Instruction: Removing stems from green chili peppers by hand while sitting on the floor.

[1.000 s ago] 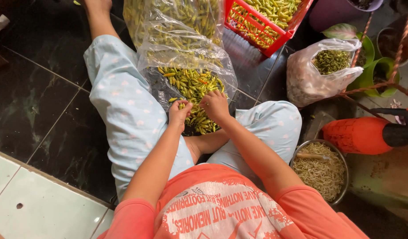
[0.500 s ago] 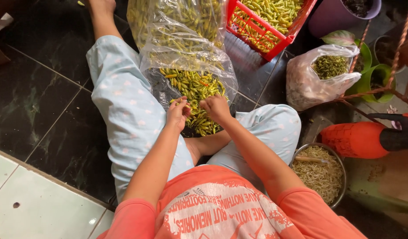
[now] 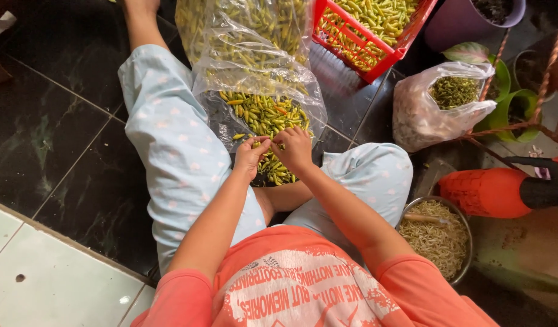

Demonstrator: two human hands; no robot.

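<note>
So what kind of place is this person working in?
Probably a home floor or porch used for sorting produce. The person sits on dark floor tiles, both hands at a clear bag of chillies, with a red crate of more chillies and potted plants close by.

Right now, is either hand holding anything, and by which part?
Both hands, left hand and right hand, pinch a small chili between their fingertips over the chili pile; which part is gripped cannot be told.
</note>
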